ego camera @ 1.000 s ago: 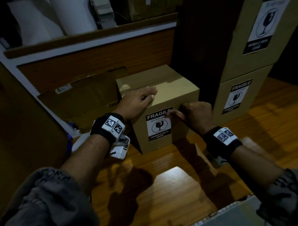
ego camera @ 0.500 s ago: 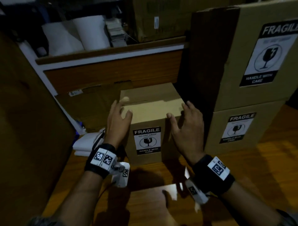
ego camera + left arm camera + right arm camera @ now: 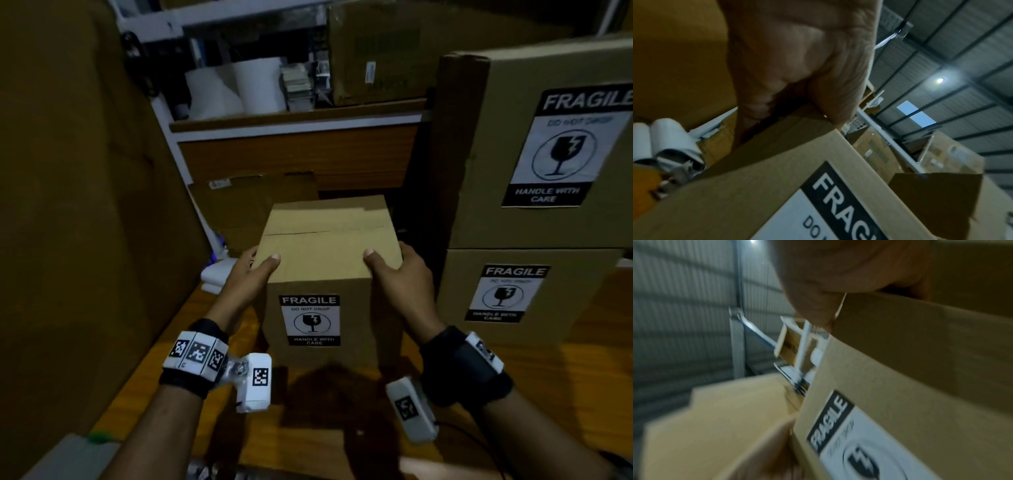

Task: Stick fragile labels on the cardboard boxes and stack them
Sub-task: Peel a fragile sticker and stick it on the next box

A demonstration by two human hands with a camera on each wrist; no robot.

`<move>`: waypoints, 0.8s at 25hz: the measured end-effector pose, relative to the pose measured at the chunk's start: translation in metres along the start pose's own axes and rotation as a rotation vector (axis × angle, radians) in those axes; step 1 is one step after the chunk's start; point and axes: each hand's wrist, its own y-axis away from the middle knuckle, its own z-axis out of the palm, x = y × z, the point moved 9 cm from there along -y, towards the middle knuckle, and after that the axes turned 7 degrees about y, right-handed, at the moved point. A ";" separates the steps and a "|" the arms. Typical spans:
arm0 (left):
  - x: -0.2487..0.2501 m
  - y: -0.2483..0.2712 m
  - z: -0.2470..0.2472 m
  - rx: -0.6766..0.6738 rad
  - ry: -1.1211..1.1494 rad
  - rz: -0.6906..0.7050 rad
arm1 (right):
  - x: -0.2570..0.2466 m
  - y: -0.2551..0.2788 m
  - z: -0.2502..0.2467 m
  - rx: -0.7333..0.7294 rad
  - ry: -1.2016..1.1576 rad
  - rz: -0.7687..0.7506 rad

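Observation:
A small brown cardboard box (image 3: 329, 240) stands on the wooden table (image 3: 308, 428), a black-and-white fragile label (image 3: 310, 320) stuck on its near face. My left hand (image 3: 251, 277) grips its left side, thumb over the top edge. My right hand (image 3: 399, 274) grips the right side the same way. The left wrist view shows my left hand (image 3: 797, 65) on the box (image 3: 756, 186) with its label (image 3: 838, 203) below. In the blurred right wrist view my right hand (image 3: 838, 272) sits on the top edge of the box (image 3: 910, 361) above the label (image 3: 849, 434).
Two labelled boxes are stacked at the right, a large one (image 3: 548, 137) on a lower one (image 3: 513, 298). A tall cardboard wall (image 3: 68, 205) stands at the left. Flat cardboard (image 3: 253, 205) leans behind the small box, under a shelf with white rolls (image 3: 239, 85).
My right hand left the label and my left hand came off the box top. Both hands moved to the box's sides and now grip it. The view tilted upward.

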 end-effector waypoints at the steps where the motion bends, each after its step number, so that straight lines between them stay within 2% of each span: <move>1: 0.007 0.015 -0.002 -0.007 -0.011 0.000 | -0.004 0.002 -0.005 -0.023 -0.001 0.004; 7: 0.057 0.126 -0.023 0.029 -0.066 0.036 | -0.056 0.064 -0.068 -0.031 -0.091 0.048; 12: 0.068 0.202 -0.017 -0.037 -0.111 0.039 | -0.070 0.133 -0.126 -0.026 0.024 0.022; 16: 0.083 0.248 0.015 -0.126 -0.152 0.067 | -0.073 0.171 -0.185 0.045 0.128 -0.001; 20: 0.103 0.293 0.078 -0.287 -0.204 0.118 | -0.059 0.198 -0.269 0.148 0.278 0.032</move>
